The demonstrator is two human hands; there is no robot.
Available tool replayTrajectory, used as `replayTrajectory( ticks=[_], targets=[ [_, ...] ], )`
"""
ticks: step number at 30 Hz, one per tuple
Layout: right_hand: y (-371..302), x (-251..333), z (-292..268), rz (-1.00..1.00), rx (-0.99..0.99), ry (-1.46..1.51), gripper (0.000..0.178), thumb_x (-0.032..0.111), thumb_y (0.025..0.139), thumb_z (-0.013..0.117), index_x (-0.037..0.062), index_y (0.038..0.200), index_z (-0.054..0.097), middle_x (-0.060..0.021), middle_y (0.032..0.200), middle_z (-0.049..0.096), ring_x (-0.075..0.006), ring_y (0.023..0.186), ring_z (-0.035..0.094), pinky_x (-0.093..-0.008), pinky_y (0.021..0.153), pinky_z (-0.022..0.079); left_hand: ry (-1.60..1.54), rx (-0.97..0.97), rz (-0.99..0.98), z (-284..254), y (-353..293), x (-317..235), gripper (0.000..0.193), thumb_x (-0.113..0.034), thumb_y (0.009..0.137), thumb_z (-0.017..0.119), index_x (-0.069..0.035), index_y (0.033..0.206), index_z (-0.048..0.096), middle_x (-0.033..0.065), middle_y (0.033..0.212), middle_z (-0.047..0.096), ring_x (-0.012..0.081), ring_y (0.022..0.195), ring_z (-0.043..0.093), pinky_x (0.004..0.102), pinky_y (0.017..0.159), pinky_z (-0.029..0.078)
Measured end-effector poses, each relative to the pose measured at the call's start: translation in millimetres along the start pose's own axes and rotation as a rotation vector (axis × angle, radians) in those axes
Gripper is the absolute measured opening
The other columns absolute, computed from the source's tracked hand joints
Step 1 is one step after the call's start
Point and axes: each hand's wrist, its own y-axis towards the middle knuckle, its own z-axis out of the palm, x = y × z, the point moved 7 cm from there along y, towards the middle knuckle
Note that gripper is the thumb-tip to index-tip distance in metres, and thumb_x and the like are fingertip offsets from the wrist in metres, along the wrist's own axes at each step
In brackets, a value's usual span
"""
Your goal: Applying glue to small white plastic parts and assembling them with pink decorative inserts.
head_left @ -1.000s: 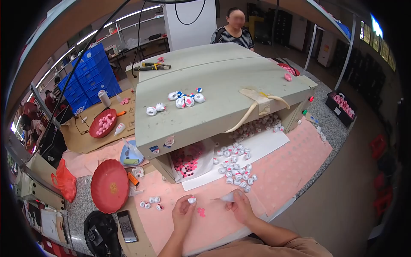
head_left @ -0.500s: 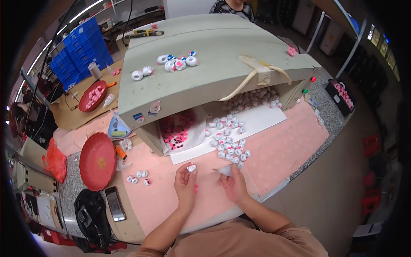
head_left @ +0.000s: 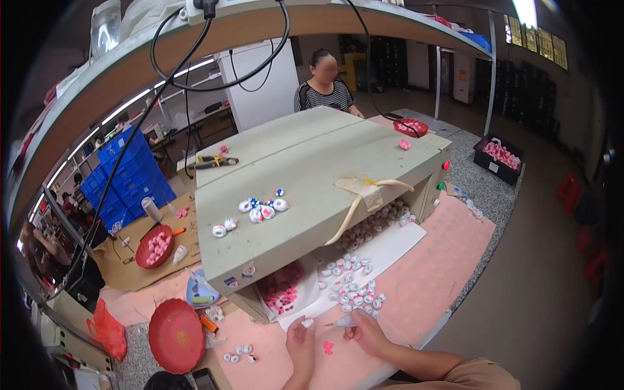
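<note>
My left hand pinches a small round white piece with pink on it between thumb and fingertips. To its right, my right hand is closed around a small pale squeeze bottle, whose thin nozzle points left toward that piece without touching it. Below and between the hands, a few small bright pink pieces lie on the pink mat. Similar white pieces are gathered just beyond my right hand, on white paper and the mat. Several more white pieces sit left of my left hand.
A grey-green box-shaped machine stands ahead, with white and pink pieces in its opening. Pliers lie on top. Left are a red dish, an orange-handled tool and a phone. A person is beyond the machine; a shelf hangs overhead.
My view has tilted up, bringing the overhead shelf and more of the person into sight. Both hands keep hold of the white piece and the bottle. More pink pieces show between the hands.
</note>
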Motion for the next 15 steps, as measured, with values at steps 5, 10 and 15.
replayTrajectory(
  ticks=[5, 10, 15],
  targets=[
    [12, -12, -4, -0.029, -0.022, -0.156, 0.026, 0.029, 0.099, 0.048, 0.0042, 0.096, 0.053, -0.0044, 0.077, 0.055, -0.0136, 0.067, 0.052, -0.0272, 0.065, 0.044, -0.022, 0.058, -0.107, 1, 6, -9, 0.032, -0.002, 0.088, 0.063, 0.000, 0.118, 0.052, 0.0049, 0.103, 0.060, 0.0093, 0.096, 0.056, 0.0218, 0.083, 0.045],
    [15, -13, -5, -0.010, 0.000, -0.155, 0.024, 0.027, 0.099, 0.048, 0.0039, 0.096, 0.054, -0.0052, 0.081, 0.056, -0.0138, 0.072, 0.052, -0.0275, 0.067, 0.044, -0.113, 0.076, -0.178, -1, 13, -8, 0.030, 0.002, 0.088, 0.061, -0.002, 0.117, 0.053, 0.0032, 0.100, 0.060, 0.0076, 0.091, 0.057, 0.0196, 0.079, 0.046],
    [17, -23, -17, -0.006, -0.035, -0.106, 0.024, 0.029, 0.098, 0.049, 0.0058, 0.099, 0.054, -0.0090, 0.089, 0.062, -0.0176, 0.077, 0.056, -0.0321, 0.068, 0.045, -0.100, 0.109, -0.199, -3, 11, 0, 0.032, 0.004, 0.087, 0.061, -0.001, 0.117, 0.052, 0.0040, 0.101, 0.061, 0.0085, 0.091, 0.058, 0.0205, 0.080, 0.047]
  ],
)
